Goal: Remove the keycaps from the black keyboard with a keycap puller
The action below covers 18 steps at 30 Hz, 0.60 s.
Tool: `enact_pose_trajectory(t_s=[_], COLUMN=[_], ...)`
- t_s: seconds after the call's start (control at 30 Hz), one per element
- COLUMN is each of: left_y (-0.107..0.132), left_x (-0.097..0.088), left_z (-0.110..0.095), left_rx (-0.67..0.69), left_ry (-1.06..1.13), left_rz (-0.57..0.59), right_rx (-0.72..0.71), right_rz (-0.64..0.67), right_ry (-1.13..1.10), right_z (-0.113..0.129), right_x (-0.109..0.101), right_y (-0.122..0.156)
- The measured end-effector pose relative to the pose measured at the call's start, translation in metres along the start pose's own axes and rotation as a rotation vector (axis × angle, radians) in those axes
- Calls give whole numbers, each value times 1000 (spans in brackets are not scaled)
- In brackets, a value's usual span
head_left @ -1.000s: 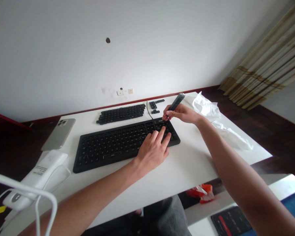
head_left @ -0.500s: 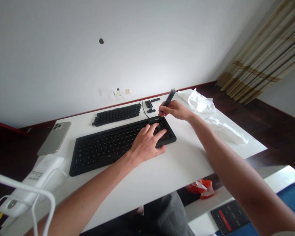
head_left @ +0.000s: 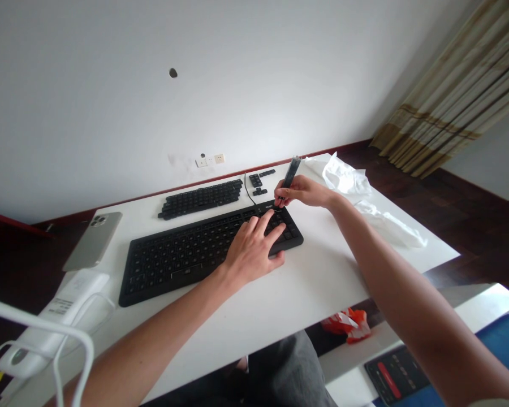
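A black keyboard (head_left: 186, 254) lies across the white desk (head_left: 314, 282). My left hand (head_left: 254, 249) rests flat on its right end with the fingers stretched out over the keys. My right hand (head_left: 303, 191) is closed on a slim black tool (head_left: 290, 174), held upright and tilted, with its tip down at the keyboard's far right corner. Behind the keyboard lies a block of loose black keycaps (head_left: 201, 198), and a few more keycaps (head_left: 258, 181) sit beside the cable.
A grey phone (head_left: 93, 240) lies face down at the desk's left. A white device (head_left: 63, 311) with white cable sits at the near left. Crumpled white plastic (head_left: 360, 192) covers the right side. A dark phone-like screen (head_left: 392, 379) lies on a lower surface.
The view has shifted slightly, so everything sits a little further left. My right hand has tipped the tool more upright at the keyboard corner. My left hand stays on the keys.
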<state>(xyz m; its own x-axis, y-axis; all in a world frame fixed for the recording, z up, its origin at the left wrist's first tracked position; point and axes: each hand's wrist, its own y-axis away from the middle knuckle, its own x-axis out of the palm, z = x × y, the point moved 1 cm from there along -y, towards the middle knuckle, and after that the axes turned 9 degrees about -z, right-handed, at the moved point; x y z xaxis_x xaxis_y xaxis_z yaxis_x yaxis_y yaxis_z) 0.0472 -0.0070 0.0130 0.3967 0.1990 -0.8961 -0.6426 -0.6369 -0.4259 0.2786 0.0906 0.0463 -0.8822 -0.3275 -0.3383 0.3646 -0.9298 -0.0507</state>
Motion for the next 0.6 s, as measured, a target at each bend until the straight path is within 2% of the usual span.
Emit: enact_pose_trajectory(t_s=[0.1, 0.2, 0.47, 0.6], left_y=[-2, -4, -16, -23], left_x=[-1, -3, -5, -1], left_z=[0, 0, 1, -1], left_rx=[23, 40, 65, 71], left_ry=[8, 13, 22, 16], left_rz=[14, 9, -9, -8], right_rx=[17, 28, 104, 127], right_rz=[50, 43, -105, -107], right_ry=[2, 6, -40, -45], right_z=[-2, -5, -15, -16], right_x=[-1, -6, -13, -13], right_y=[0, 0, -2, -1])
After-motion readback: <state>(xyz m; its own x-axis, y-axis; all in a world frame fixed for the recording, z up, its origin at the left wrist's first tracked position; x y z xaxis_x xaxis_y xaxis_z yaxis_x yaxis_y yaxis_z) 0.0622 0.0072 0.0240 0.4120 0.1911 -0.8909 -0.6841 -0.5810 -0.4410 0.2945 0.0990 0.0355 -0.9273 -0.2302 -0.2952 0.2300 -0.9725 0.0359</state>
